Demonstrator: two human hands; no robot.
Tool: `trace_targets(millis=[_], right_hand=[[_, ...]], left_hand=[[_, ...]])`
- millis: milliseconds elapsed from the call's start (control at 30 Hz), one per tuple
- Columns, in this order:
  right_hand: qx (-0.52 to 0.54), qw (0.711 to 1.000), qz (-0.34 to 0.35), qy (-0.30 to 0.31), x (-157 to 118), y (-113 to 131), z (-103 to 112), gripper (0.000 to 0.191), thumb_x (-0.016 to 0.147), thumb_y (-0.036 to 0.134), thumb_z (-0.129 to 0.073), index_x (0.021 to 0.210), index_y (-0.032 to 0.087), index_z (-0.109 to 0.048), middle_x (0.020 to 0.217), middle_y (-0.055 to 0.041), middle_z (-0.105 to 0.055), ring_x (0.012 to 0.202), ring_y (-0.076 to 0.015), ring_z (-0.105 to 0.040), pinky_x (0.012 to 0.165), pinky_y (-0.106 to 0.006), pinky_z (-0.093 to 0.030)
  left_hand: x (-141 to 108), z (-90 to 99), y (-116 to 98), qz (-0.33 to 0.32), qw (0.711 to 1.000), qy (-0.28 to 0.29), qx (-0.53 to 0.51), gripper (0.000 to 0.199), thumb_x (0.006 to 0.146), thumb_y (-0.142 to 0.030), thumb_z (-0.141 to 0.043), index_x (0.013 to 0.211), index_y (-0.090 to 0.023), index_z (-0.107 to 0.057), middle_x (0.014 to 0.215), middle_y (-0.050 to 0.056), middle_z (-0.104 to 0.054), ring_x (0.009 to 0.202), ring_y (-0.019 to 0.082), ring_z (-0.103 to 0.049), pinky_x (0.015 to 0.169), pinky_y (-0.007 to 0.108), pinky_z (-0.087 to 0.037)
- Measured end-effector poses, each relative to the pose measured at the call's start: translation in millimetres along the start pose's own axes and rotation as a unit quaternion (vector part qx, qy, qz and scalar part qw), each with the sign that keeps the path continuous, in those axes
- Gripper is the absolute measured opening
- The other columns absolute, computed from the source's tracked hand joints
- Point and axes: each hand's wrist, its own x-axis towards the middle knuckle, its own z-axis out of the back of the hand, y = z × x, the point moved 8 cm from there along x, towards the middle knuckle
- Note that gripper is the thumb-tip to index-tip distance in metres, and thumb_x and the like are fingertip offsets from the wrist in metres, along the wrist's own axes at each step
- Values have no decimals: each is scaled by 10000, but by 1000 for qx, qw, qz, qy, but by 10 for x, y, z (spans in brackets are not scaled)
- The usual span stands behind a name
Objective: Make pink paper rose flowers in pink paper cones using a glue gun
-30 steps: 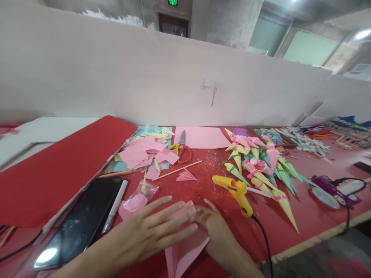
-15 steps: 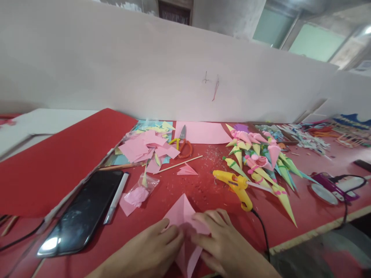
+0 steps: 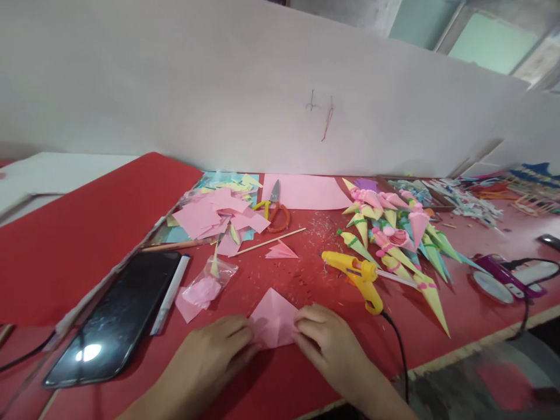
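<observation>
A creased sheet of pink paper (image 3: 275,319) lies between my hands near the table's front, one corner pointing away from me. My left hand (image 3: 225,347) has its fingers closed on the paper's left corner. On the opposite side, my right hand (image 3: 321,335) pinches the right corner between thumb and fingers. Beyond the sheet rests a small folded pink paper piece (image 3: 280,251), with a thin wooden stick (image 3: 268,242) behind it. To the right lies a yellow glue gun (image 3: 354,273) with its cord trailing off the table edge.
A black phone (image 3: 116,318) and a white marker (image 3: 170,296) lie left, beside a red board (image 3: 96,233). Scissors (image 3: 276,213) lie behind, near pink paper pieces (image 3: 214,213). Several paper cones (image 3: 394,233) are heaped at the right, before a purple power strip (image 3: 507,277).
The pink sheet has gone from a partly opened shape with a long near corner to a smaller, flatter one. My hands have moved apart to its two side corners.
</observation>
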Motion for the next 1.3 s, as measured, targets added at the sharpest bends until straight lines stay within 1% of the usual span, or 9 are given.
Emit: trace_targets(millis=[100, 200, 300, 467, 633, 833, 1033, 1133, 1300], right_hand=[[-44, 998, -43, 7, 85, -28, -15, 184, 838, 126, -538, 678, 178, -612, 709, 3, -630, 672, -137, -595, 606, -221, -406], [-114, 990, -85, -7, 139, -59, -17, 152, 797, 134, -604, 652, 179, -604, 668, -1, -633, 630, -158, -609, 545, -238, -384], [-176, 978, -99, -49, 166, -42, 4, 133, 730, 112, -668, 638, 181, -602, 650, -9, -645, 613, -185, -628, 512, -254, -389], [-244, 962, -73, -94, 202, 62, 14, 187, 643, 102, -741, 602, 190, -582, 589, -1, -634, 537, -194, -626, 464, -270, -434], [-301, 946, -62, -103, 223, 121, -20, 213, 587, 112, -775, 595, 187, -576, 571, -12, -621, 496, -211, -615, 441, -305, -486], [-315, 942, -79, -84, 218, 86, -90, 191, 619, 87, -737, 617, 189, -576, 604, -18, -624, 543, -213, -623, 473, -317, -520], [-313, 944, -94, -51, 219, 43, -146, 135, 687, 117, -698, 656, 186, -586, 646, -34, -630, 593, -219, -631, 511, -331, -535], [-313, 943, -101, -42, 220, 29, -170, 116, 710, 105, -679, 684, 180, -594, 669, -43, -632, 611, -225, -631, 521, -343, -537], [-311, 943, -111, -32, 216, 10, -196, 118, 721, 96, -678, 698, 178, -595, 686, -45, -630, 633, -223, -628, 546, -344, -537]], left_hand=[[35, -28, 122, 79, 996, 53, -5, 245, 858, -187, -474, 650, -186, -604, 633, 3, -656, 546, 147, -611, 478, 228, -416], [44, -43, 169, 115, 991, 67, -1, 288, 869, -211, -435, 634, -188, -599, 622, 5, -646, 532, 153, -603, 470, 236, -399], [27, -66, 178, 125, 990, 53, 23, 331, 877, -225, -381, 626, -192, -595, 598, 13, -639, 525, 175, -604, 470, 258, -400], [-12, -133, 202, 144, 988, 53, 33, 343, 878, -231, -364, 614, -204, -582, 569, 5, -647, 500, 179, -601, 451, 258, -396], [-2, -148, 190, 135, 988, 56, 53, 289, 853, -201, -421, 614, -196, -582, 556, 12, -646, 492, 203, -618, 434, 273, -414], [3, -126, 195, 139, 985, 57, 86, 251, 846, -192, -451, 627, -200, -574, 545, 8, -644, 488, 211, -630, 433, 283, -440], [-6, -54, 170, 102, 990, 2, 94, 266, 891, -208, -360, 858, -178, -623, 554, 26, -669, 465, 221, -638, 397, 280, -424], [2, -17, 119, 36, 996, -9, 77, 302, 885, -170, -335, 1004, -191, -611, 647, 30, -695, 514, 193, -646, 437, 259, -430], [-35, -8, 116, -63, 994, 12, 86, 328, 885, -163, -360, 1114, -245, -581, 751, 21, -652, 607, 173, -613, 516, 257, -417]])
